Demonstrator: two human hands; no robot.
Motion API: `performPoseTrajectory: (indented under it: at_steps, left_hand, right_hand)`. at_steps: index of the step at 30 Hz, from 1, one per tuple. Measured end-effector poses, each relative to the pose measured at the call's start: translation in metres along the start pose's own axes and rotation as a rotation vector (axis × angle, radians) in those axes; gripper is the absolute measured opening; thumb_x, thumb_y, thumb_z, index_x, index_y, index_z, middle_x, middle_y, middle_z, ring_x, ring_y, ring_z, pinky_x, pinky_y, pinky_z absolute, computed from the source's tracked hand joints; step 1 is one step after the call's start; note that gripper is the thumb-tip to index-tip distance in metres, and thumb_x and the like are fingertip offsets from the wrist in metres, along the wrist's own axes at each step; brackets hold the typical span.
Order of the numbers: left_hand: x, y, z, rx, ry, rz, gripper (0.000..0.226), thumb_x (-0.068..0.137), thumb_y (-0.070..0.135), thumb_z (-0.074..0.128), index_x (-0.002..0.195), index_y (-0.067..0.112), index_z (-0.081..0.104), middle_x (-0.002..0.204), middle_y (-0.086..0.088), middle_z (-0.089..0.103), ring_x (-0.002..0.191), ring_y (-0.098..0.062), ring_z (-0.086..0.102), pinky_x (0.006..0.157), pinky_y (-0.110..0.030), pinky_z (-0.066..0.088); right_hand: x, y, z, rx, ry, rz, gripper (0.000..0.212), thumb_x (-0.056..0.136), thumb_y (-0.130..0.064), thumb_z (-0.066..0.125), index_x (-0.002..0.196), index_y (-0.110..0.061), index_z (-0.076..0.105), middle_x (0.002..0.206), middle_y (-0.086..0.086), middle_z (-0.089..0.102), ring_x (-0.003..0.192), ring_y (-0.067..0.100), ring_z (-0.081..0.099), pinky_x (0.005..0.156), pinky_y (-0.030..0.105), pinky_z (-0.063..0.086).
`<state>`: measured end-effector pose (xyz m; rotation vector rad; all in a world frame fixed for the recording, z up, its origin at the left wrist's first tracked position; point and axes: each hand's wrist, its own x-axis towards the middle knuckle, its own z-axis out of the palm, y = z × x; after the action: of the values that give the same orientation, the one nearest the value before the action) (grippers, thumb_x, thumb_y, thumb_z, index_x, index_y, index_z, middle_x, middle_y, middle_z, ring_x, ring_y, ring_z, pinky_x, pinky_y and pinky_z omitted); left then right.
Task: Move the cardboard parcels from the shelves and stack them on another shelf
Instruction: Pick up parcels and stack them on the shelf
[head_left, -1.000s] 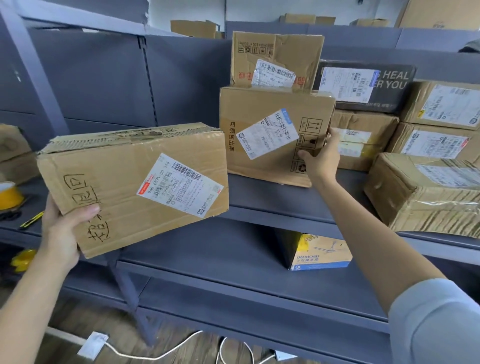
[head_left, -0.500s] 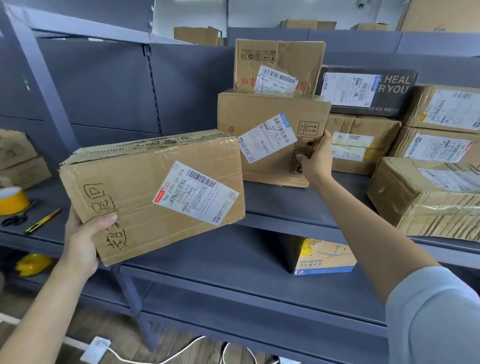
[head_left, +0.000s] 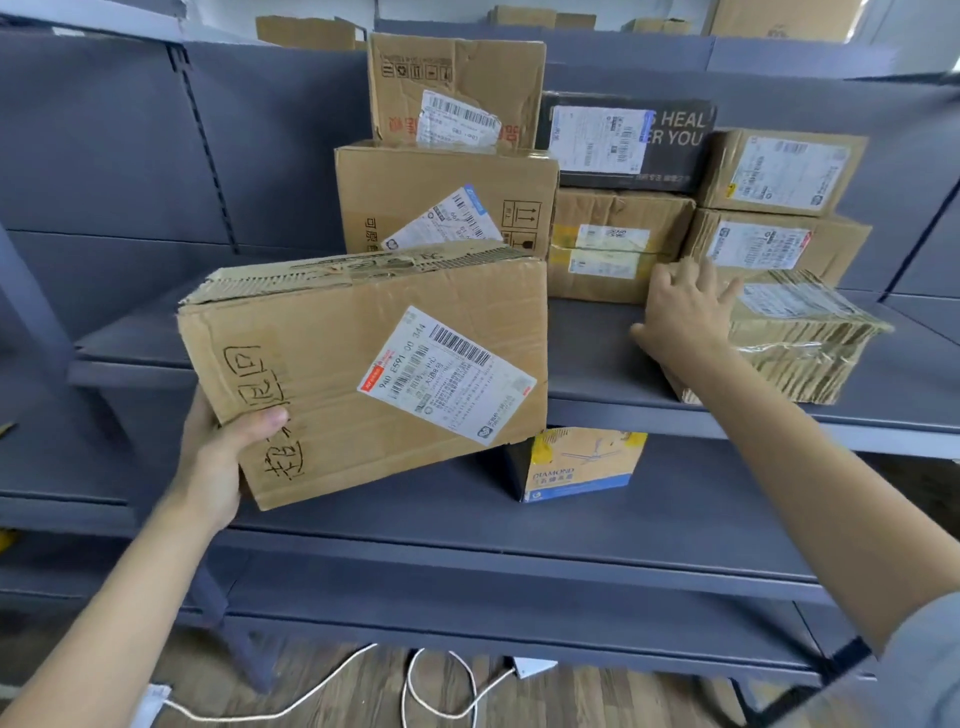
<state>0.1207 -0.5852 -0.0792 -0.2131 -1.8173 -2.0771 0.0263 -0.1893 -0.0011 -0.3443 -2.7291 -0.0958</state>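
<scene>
Parcel (head_left: 363, 374) in front of the shelf (head_left: 597, 410), tilted | left hand (head_left: 218, 457) fingers clamp its lower-left corner | right hand (head_left: 685, 306) spread open, touching taped parcel (head_left: 800, 338) | likely light, stiff; support underneath.

- Location type: parcel storeroom or small courier depot.
- Shelving: grey steel shelving (head_left: 623, 410) with slotted uprights and metal back panels spans the view from 9 to 3 o'clock, on several tiers.
- Stock: cardboard parcels (head_left: 618, 244) stand stacked at 12 to 2 o'clock, each carrying a printed barcode shipping label (head_left: 447, 382).
- Further cartons (head_left: 306, 31) sit on the top tier at 11 to 1 o'clock.
- Floor: wood-pattern flooring with a loose white cable (head_left: 436, 691) at 6 o'clock.
</scene>
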Motion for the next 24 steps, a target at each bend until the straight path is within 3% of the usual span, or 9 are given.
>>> performPoseTrajectory:
  at_steps: [4, 8, 11, 14, 16, 19, 20, 22, 24]
  left_hand:
    - [-0.008, -0.004, 0.040, -0.036, -0.055, -0.057, 0.061, 0.046, 0.034, 0.068, 0.106, 0.023, 0.057, 0.091, 0.015, 0.072, 0.089, -0.006, 0.066, 0.077, -0.032, 0.050]
    - [-0.012, -0.006, 0.086, -0.040, -0.150, -0.085, 0.064, 0.046, 0.036, 0.069, 0.107, 0.024, 0.056, 0.092, 0.014, 0.072, 0.089, -0.005, 0.067, 0.077, -0.031, 0.050]
    - [-0.013, -0.004, 0.125, -0.037, -0.228, -0.073, 0.070, 0.044, 0.037, 0.070, 0.110, 0.026, 0.052, 0.093, 0.014, 0.070, 0.087, 0.000, 0.066, 0.070, -0.019, 0.052]
    - [-0.011, -0.002, 0.165, -0.034, -0.304, -0.038, 0.081, 0.042, 0.034, 0.071, 0.119, 0.024, 0.047, 0.102, 0.010, 0.065, 0.090, 0.001, 0.065, 0.068, -0.014, 0.051]
    - [-0.009, -0.001, 0.190, -0.055, -0.330, -0.034, 0.085, 0.041, 0.032, 0.071, 0.122, 0.021, 0.046, 0.102, 0.007, 0.064, 0.089, 0.000, 0.065, 0.067, -0.015, 0.052]
    - [0.001, -0.001, 0.218, -0.090, -0.314, -0.036, 0.074, 0.043, 0.033, 0.071, 0.113, 0.020, 0.052, 0.097, 0.007, 0.067, 0.087, -0.003, 0.066, 0.070, -0.019, 0.053]
    - [0.005, -0.001, 0.224, -0.105, -0.298, -0.034, 0.070, 0.045, 0.033, 0.071, 0.111, 0.019, 0.054, 0.096, 0.006, 0.067, 0.088, -0.006, 0.066, 0.074, -0.021, 0.053]
    - [0.015, -0.002, 0.236, -0.139, -0.267, -0.023, 0.071, 0.048, 0.035, 0.070, 0.115, 0.015, 0.054, 0.098, 0.005, 0.067, 0.092, -0.009, 0.066, 0.077, -0.024, 0.053]
    - [0.024, -0.004, 0.246, -0.141, -0.253, -0.025, 0.074, 0.050, 0.037, 0.070, 0.119, 0.017, 0.051, 0.101, 0.007, 0.066, 0.092, -0.006, 0.065, 0.076, -0.022, 0.053]
  right_hand:
    - [-0.008, 0.041, 0.004, -0.158, -0.063, 0.030, 0.056, 0.093, -0.020, 0.049, 0.141, 0.002, 0.028, 0.142, 0.022, 0.037, 0.133, 0.037, 0.034, 0.107, 0.051, 0.031]
    - [-0.018, 0.086, 0.008, -0.169, 0.024, 0.001, 0.054, 0.089, -0.008, 0.051, 0.139, 0.001, 0.032, 0.139, 0.018, 0.041, 0.130, 0.033, 0.038, 0.101, 0.044, 0.035]
    - [-0.021, 0.129, 0.012, -0.164, 0.077, -0.023, 0.053, 0.088, -0.005, 0.053, 0.138, -0.003, 0.036, 0.139, 0.014, 0.043, 0.130, 0.031, 0.038, 0.104, 0.042, 0.035]
    - [-0.025, 0.167, 0.015, -0.076, 0.146, -0.086, 0.045, 0.091, -0.005, 0.051, 0.135, -0.002, 0.044, 0.141, 0.017, 0.044, 0.137, 0.033, 0.033, 0.116, 0.045, 0.020]
    - [-0.030, 0.181, 0.012, 0.167, 0.228, -0.119, 0.034, 0.093, -0.008, 0.050, 0.126, 0.002, 0.054, 0.135, 0.022, 0.052, 0.129, 0.038, 0.042, 0.110, 0.047, 0.027]
    - [-0.051, 0.177, -0.013, 0.880, 0.338, 0.008, 0.033, 0.097, -0.022, 0.042, 0.085, -0.010, 0.070, 0.084, 0.012, 0.069, 0.081, 0.027, 0.062, 0.074, 0.039, 0.045]
    - [-0.057, 0.171, -0.024, 1.194, 0.274, 0.056, 0.041, 0.099, -0.025, 0.039, 0.073, -0.019, 0.070, 0.069, 0.002, 0.067, 0.068, 0.016, 0.061, 0.066, 0.030, 0.045]
    - [-0.061, 0.169, -0.037, 1.652, 0.007, 0.008, 0.053, 0.100, -0.039, 0.032, 0.074, -0.021, 0.074, 0.064, -0.010, 0.069, 0.061, 0.003, 0.063, 0.061, 0.020, 0.048]
    - [-0.058, 0.168, -0.037, 1.763, -0.208, -0.132, 0.049, 0.082, -0.062, 0.049, 0.088, -0.022, 0.076, 0.079, -0.010, 0.073, 0.073, 0.002, 0.068, 0.067, 0.018, 0.051]
